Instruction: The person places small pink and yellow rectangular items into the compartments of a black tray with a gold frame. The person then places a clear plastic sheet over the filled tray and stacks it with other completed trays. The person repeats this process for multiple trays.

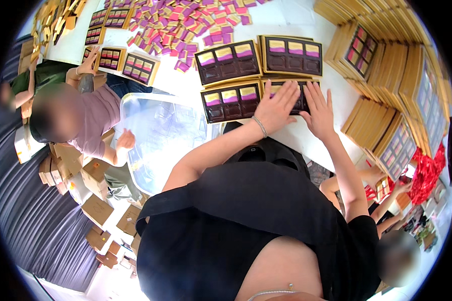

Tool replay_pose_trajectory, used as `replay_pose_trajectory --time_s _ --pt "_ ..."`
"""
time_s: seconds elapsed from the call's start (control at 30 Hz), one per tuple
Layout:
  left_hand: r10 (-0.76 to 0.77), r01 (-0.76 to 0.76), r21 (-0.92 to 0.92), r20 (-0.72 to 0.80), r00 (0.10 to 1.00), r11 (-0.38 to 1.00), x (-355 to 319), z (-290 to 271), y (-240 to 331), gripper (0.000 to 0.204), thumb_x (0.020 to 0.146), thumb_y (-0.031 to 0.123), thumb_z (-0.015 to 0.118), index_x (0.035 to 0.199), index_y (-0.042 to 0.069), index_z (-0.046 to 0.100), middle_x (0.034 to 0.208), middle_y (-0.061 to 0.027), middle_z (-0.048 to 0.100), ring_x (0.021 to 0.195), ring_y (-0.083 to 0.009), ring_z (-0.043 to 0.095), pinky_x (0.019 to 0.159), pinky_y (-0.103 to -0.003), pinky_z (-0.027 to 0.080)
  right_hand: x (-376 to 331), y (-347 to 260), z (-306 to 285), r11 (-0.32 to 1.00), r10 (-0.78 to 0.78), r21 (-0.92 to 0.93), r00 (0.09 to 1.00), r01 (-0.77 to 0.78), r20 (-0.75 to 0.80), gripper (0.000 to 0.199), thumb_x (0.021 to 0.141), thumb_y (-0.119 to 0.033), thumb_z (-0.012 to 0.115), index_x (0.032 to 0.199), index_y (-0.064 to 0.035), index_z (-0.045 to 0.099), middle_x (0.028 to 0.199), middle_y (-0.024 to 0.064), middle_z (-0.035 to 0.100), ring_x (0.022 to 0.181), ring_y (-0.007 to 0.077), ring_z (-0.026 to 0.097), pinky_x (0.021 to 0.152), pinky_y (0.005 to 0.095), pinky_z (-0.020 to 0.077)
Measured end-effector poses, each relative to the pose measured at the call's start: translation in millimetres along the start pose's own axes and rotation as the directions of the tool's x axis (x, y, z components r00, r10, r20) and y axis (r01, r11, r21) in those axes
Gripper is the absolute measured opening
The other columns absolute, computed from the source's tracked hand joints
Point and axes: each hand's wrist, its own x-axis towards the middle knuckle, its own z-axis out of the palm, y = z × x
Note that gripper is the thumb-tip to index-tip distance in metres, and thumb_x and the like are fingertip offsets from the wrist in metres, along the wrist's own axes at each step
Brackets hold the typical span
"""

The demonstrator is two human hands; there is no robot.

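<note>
Several gold-edged boxes with dark compartment trays stand in two rows in front of me: a far left box (228,62), a far right box (292,55) and a near left box (231,102). Small gold-and-purple wrapped pieces fill their far compartments; the near compartments show bare dark brown. Over the near right box (298,104), my left hand (278,107) lies with its fingers stretched out, covering much of it. My right hand (318,111) rests at that box's right end, fingers also straight and apart. Whatever lies under the palms is hidden.
Loose wrapped pieces (186,25) are heaped at the far side. Gold boxes are stacked (386,65) on the right. A clear plastic bin (165,135) stands left, beside a co-worker in a mauve shirt (96,118). Cardboard cartons (96,210) lie at lower left.
</note>
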Motion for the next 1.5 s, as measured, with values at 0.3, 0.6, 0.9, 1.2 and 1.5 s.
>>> replay_pose_trajectory --time_s 0.3,0.6,0.9,1.2,1.5 --pt "-0.542 0.484 -0.283 -0.187 0.819 0.828 64.4 -75.9 -256.5 0.024 0.085 0.022 0.065 0.105 0.009 0.07 0.109 -0.0115 0.067 0.104 -0.0298 0.063 0.088 -0.039 0.05 258.6 15.5 -5.3 0.94 -0.092 0.279 0.934 0.196 -0.346 0.014 0.087 -0.011 0.06 0.099 -0.0055 0.067 0.094 0.0128 0.067 0.091 0.0344 0.062 0.08 0.0431 0.0497" --pt "-0.517 0.517 0.002 -0.029 0.856 0.856 131.5 18.0 -333.9 0.037 0.078 0.022 0.076 0.112 0.014 0.066 0.118 -0.0139 0.056 0.112 -0.0365 0.053 0.095 -0.045 0.047 385.7 -16.4 115.5 0.785 0.601 0.099 0.791 -0.611 0.115 0.042 0.08 -0.026 0.069 0.107 0.0047 0.058 0.113 0.0228 0.06 0.106 0.041 0.059 0.087 0.0453 0.0509" --pt "-0.521 0.517 0.066 0.098 0.848 0.854 148.7 8.7 -338.7 0.047 0.072 0.036 0.08 0.107 0.008 0.067 0.105 -0.0154 0.064 0.1 -0.0324 0.062 0.084 -0.043 0.052 392.7 -13.7 114.0 0.828 0.521 0.205 0.851 -0.522 0.059 0.024 0.079 -0.021 0.064 0.09 -0.0012 0.071 0.103 0.0217 0.068 0.097 0.0382 0.065 0.081 0.0449 0.0529" --pt "-0.86 0.367 -0.919 0.066 0.506 0.145 -20.8 -112.2 -229.6 0.013 0.086 0.008 0.067 0.095 -0.001 0.064 0.08 -0.0068 0.065 0.065 -0.009 0.062 0.058 -0.025 0.053 196.2 -45.9 -48.3 0.996 0.05 0.08 0.974 -0.033 -0.22 0.007 0.084 -0.008 0.061 0.086 -0.003 0.065 0.083 0.0108 0.059 0.082 0.0301 0.061 0.068 0.0386 0.0516" --pt "-0.743 0.508 -0.569 -0.316 0.59 0.646 -74.3 -53.1 -162.0 0.024 0.073 0.014 0.08 0.091 0.004 0.068 0.084 -0.0077 0.065 0.061 -0.0173 0.055 0.058 -0.031 0.047 132.1 -93.1 -11.5 0.911 0.355 0.268 0.927 -0.313 -0.122 0.035 0.084 -0.018 0.07 0.115 -0.0075 0.061 0.101 0.0109 0.057 0.089 0.0277 0.063 0.066 0.0379 0.0529"
